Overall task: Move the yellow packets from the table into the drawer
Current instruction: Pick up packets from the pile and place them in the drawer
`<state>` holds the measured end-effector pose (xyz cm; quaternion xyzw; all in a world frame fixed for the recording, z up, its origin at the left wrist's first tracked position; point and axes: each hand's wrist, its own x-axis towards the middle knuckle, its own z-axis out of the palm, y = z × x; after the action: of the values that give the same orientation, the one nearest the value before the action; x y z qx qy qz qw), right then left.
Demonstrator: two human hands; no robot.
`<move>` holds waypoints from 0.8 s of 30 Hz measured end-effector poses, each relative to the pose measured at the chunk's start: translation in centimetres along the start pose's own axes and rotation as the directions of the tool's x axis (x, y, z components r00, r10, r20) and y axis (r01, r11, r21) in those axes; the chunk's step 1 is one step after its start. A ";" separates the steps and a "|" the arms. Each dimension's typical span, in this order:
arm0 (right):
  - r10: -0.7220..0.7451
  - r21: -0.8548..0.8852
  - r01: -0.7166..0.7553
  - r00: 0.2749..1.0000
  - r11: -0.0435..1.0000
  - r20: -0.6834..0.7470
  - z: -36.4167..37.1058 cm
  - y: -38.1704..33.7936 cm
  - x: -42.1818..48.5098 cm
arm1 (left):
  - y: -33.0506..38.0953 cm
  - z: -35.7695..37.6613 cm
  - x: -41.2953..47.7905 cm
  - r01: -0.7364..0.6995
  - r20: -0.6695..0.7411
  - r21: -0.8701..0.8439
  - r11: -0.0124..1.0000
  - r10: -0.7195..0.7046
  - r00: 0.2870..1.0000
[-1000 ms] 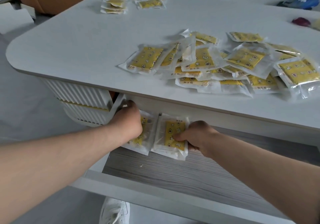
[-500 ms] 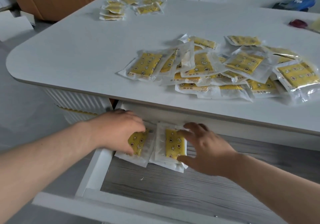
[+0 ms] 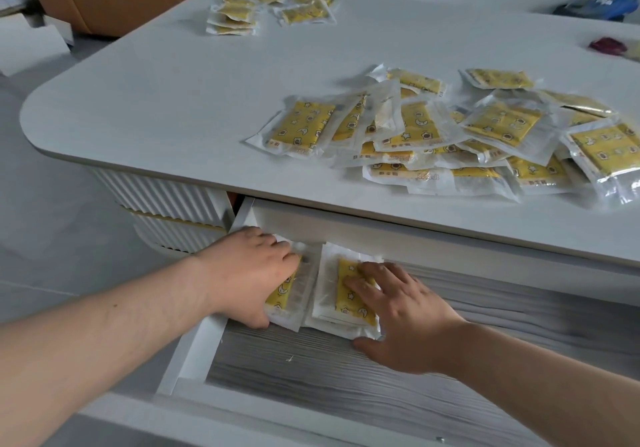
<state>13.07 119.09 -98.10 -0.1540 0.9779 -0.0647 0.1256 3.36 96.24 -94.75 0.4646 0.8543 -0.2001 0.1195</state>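
The left hand (image 3: 249, 273) lies palm-down on a yellow packet (image 3: 292, 296) at the back-left corner of the open drawer (image 3: 311, 387). Its fingers are nearly straight over the packet w/ the thumb at the near edge, so it covers rather than grips. The right hand (image 3: 405, 322) is flat & spread on a 2nd packet (image 3: 346, 303) just beside the 1st. Its fingertips press the yellow part and the thumb sits against the near edge. The 2 packets touch along their inner sides. The right one looks like a stack of 2, though the clear edges are hard to separate. The drawer btm is grey woodgrain. Up on the bench (image 3: 173, 107), a loose pile (image 3: 450, 142) of well over 10 packets sits near the front-right edge. A smaller group (image 3: 266, 10) lies at the far end. A blue item (image 3: 604, 2) & a dark red one (image 3: 607, 46) lie at far right, both blurred.
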 end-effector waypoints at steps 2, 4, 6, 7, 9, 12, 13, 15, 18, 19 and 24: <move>0.006 0.081 -0.009 1.000 0.997 0.028 0.1 0.1 0.1 | 0.1 0.1 0.0 0.016 -0.005 0.020 1.000 -0.016 1.000; -0.009 0.079 0.007 1.000 0.997 0.027 0.1 0.2 0.4 | 0.2 0.1 -0.1 0.025 -0.015 0.029 0.999 -0.025 1.000; -0.017 0.095 0.013 0.999 0.995 0.049 0.1 0.1 0.8 | 0.2 0.3 -0.1 0.031 -0.030 0.030 0.999 -0.030 0.999; -0.023 0.094 0.019 0.999 0.995 0.046 0.2 0.0 1.0 | 0.2 0.3 -0.1 0.032 -0.035 0.027 0.999 -0.031 0.999; -0.037 0.084 0.035 0.999 0.996 0.024 0.4 -0.1 1.4 | 0.1 0.4 -0.1 0.029 -0.039 0.022 0.999 -0.029 0.999; -0.053 0.060 0.053 0.999 0.997 0.002 0.6 -0.2 1.7 | 0.0 0.5 -0.1 0.029 -0.055 0.006 1.000 -0.029 0.998; -0.061 0.053 0.061 0.998 0.997 -0.005 0.6 -0.2 1.7 | 0.1 0.5 0.0 0.030 -0.066 -0.003 1.000 -0.030 0.997; -0.069 0.070 0.071 0.997 0.995 -0.036 0.4 -0.2 1.6 | 0.0 0.6 0.0 0.034 -0.096 -0.029 0.999 -0.037 0.995; 0.043 0.251 -0.012 0.992 0.968 -0.115 0.1 0.0 2.0 | -0.3 0.5 0.0 0.056 -0.181 -0.122 0.991 -0.078 0.980; 0.096 0.324 -0.041 0.983 0.945 -0.155 0.0 0.0 2.2 | -0.5 0.5 0.0 0.066 -0.201 -0.151 0.986 -0.096 0.975; 0.214 0.383 -0.143 0.965 0.913 -0.150 0.8 -0.5 2.9 | -0.9 0.9 0.1 0.080 -0.181 -0.172 0.982 -0.112 0.977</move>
<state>10.80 117.59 -99.41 -0.0303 0.9657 -0.2497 0.0643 2.56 95.44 -95.42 0.4281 0.8969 -0.0895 0.0656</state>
